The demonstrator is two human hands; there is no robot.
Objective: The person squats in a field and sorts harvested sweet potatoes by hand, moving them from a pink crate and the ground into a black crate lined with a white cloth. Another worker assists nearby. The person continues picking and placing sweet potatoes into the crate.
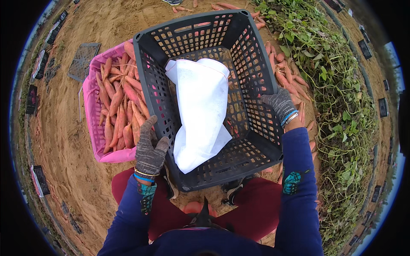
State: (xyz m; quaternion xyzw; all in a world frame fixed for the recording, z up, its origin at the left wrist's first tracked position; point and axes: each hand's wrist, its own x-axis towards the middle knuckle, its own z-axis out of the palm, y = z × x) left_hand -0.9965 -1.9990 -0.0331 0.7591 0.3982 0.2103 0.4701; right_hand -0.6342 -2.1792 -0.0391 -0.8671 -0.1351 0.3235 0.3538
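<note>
A dark plastic crate [252, 149] filled the middle of the view, tipped so its open mouth faced up toward the person, its long axis running from six toward twelve o'clock. Inside it lay a white cloth bag [200, 111], lengthwise along the same line, its red-edged open end toward twelve and its folded bottom toward six. At nine o'clock from the crate, touching its side, stood a pink crate [92, 111] heaped with sweet potatoes [119, 106]. More sweet potatoes [290, 83] lay on the sandy ground at three o'clock, beside a strip of green vines [337, 94].

The left hand [149, 149], in a grey knit glove, gripped the crate's rim at eight o'clock, fingers curled over the edge. The gloved right hand [279, 104] clasped the rim at three o'clock, fingers spread against the wall.
</note>
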